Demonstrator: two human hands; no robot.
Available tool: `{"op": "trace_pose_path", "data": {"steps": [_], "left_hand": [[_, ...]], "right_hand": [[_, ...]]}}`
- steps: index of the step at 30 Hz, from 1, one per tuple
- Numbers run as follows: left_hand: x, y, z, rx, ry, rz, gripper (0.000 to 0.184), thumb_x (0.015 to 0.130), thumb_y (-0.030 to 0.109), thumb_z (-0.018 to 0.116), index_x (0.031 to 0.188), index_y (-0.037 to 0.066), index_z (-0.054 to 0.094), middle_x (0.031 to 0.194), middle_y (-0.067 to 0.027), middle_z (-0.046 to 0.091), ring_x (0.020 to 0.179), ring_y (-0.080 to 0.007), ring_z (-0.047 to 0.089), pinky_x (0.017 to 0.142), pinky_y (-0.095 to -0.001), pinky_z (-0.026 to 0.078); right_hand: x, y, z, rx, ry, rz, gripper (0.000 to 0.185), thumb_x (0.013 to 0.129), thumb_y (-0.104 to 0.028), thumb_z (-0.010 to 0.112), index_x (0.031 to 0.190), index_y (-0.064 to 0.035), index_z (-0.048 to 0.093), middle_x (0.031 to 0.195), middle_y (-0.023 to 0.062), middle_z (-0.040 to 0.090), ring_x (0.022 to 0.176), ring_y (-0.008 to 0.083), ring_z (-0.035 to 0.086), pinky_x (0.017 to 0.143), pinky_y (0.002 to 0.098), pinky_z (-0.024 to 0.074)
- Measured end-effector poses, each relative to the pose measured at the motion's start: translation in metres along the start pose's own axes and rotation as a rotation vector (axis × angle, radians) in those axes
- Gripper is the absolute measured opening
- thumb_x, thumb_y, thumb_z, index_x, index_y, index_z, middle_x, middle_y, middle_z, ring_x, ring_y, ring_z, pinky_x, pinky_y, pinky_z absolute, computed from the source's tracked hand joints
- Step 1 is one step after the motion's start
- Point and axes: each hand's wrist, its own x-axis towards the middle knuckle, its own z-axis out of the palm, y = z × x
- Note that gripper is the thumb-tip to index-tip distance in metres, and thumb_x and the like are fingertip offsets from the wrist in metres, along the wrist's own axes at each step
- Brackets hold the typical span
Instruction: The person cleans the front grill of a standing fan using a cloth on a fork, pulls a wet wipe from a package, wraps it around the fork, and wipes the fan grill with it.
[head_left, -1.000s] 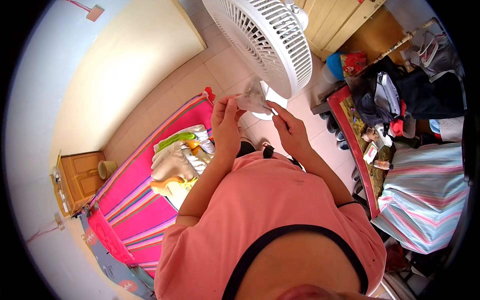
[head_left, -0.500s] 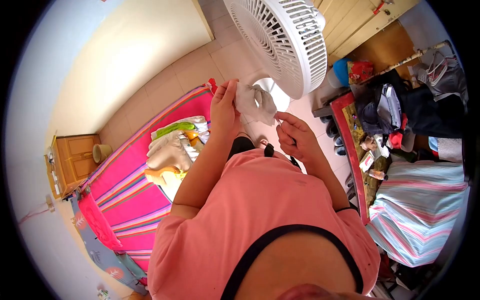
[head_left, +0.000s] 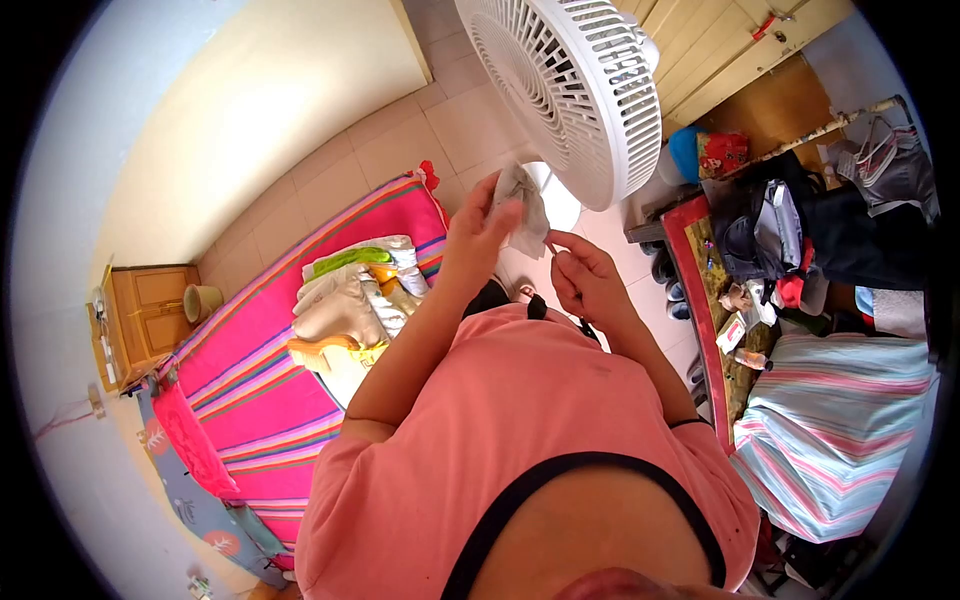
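A small, thin, pale grey cloth [head_left: 527,218] hangs between my hands, in front of the fan's base. My left hand [head_left: 478,230] is closed on its upper left side, with the thumb lying across the fabric. At the cloth's lower right corner, my right hand [head_left: 587,280] pinches the edge between thumb and fingertips, the other fingers curled in. Folds hide the exact kind of cloth. Just beyond both hands stands a white fan [head_left: 570,100].
To the left is a bed with a pink striped cover [head_left: 265,340], bearing folded clothes [head_left: 345,300]. A wooden cabinet [head_left: 155,310] stands behind it. On the right are a red-edged table [head_left: 715,350] with small items, dark bags [head_left: 765,230] and a striped blue cloth [head_left: 840,420].
The cloth has gone from spread with a gap showing to bunched and narrower. My left hand has moved right, its thumb now over the fabric; my right hand keeps its pinch.
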Motion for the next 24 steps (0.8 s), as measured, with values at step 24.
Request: {"op": "trace_pose_path", "data": {"steps": [24], "left_hand": [[0.199, -0.026, -0.123, -0.228, 0.163, -0.475, 0.031, 0.097, 0.029, 0.050, 0.103, 0.001, 0.061, 0.093, -0.0092, 0.069, 0.081, -0.0152, 0.065, 0.075, -0.0260, 0.051]], "right_hand": [[0.183, -0.005, 0.027, -0.833, 0.270, -0.088, 0.031, 0.090, -0.017, 0.061, 0.119, -0.0057, 0.058, 0.073, 0.0114, 0.065, 0.060, 0.0136, 0.059, 0.059, 0.0279, 0.0473]]}}
